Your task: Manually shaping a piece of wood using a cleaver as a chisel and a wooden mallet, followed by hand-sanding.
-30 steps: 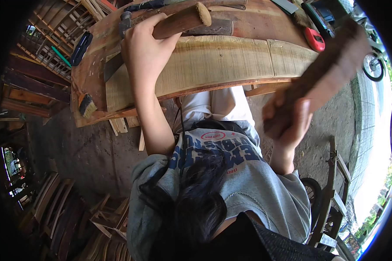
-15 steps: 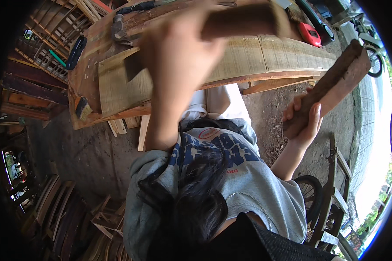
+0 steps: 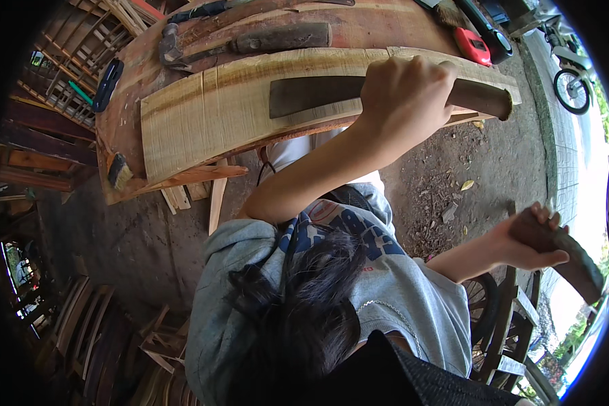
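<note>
My left hand [image 3: 406,101] grips the wooden handle of a machete [image 3: 304,95] with a wide dark blade, held horizontally across a pale wooden board [image 3: 183,128]. The board lies along the bench's near edge; whether the blade touches it, I cannot tell. At the lower right, out beside the bench, my right hand [image 3: 521,240] holds a rough dark wooden piece [image 3: 582,274]. Behind the board are a claw hammer [image 3: 171,44] and a dark wooden-headed tool [image 3: 281,37]. A paintbrush [image 3: 120,170] lies at the board's left end.
A red tape measure [image 3: 470,46] and dark tools sit at the bench's [image 3: 139,74] back right. Stacked timber [image 3: 40,142] and wooden frames surround the left side. A wooden stand [image 3: 507,345] is at the lower right, a bicycle [image 3: 572,88] further off at the upper right.
My left hand has swung rightward with the machete, which now lies horizontal over the board. My right hand has moved down and outward with the wooden piece, away from the bench.
</note>
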Tool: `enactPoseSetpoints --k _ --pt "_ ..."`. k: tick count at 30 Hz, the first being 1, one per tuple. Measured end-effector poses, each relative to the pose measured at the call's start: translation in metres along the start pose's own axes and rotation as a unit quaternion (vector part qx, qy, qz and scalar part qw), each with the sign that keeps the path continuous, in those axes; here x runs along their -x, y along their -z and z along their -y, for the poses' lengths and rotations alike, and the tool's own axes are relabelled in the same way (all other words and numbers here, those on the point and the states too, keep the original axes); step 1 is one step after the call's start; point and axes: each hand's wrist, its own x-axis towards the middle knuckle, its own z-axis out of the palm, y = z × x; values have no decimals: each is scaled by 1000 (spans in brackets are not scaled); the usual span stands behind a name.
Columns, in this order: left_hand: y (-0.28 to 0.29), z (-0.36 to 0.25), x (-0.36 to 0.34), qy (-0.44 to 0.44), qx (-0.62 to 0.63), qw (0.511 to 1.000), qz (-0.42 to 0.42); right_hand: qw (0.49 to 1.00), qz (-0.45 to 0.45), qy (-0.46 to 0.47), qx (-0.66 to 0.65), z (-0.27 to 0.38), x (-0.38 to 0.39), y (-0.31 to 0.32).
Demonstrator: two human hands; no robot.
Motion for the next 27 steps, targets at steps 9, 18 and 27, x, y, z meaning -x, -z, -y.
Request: enactPoseSetpoints --k 9,18,27 --pt "27 37 12 84 -63 994 -17 967 88 -225 86 3 18 -5" --pt "42 71 27 105 -94 986 -88 897 197 -366 150 -24 55 -24" --pt "48 80 38 131 -106 982 -80 825 356 -340 277 -44 85 -38"
